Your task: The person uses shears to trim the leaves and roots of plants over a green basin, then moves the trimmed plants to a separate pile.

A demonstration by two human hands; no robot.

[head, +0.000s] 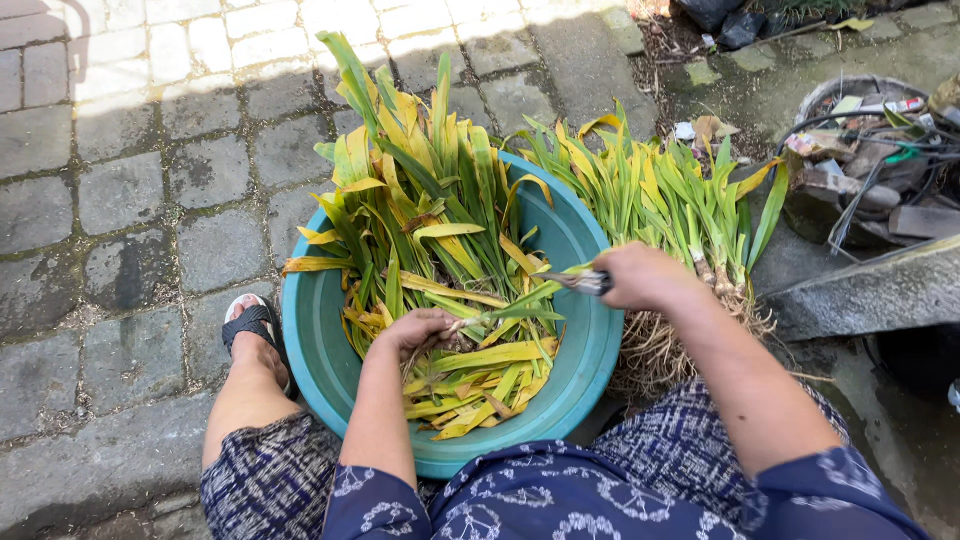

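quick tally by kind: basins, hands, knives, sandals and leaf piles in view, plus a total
teal basin: 1
hands, left hand and right hand: 2
knife: 1
sandal: 1
leaf piles, one in the basin, one rooted bundle beside it: 2
total: 7

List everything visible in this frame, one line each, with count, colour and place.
basin: one, teal, centre, on the paving
cut leaves: heap, green and yellow, in the basin
rooted plants: one bundle, green and yellow, right of the basin
knife: one, dark, over the basin
junk tub: one, grey, upper right
sandal: one, black, left of the basin
left hand: gripping a stalk
right hand: holding the knife
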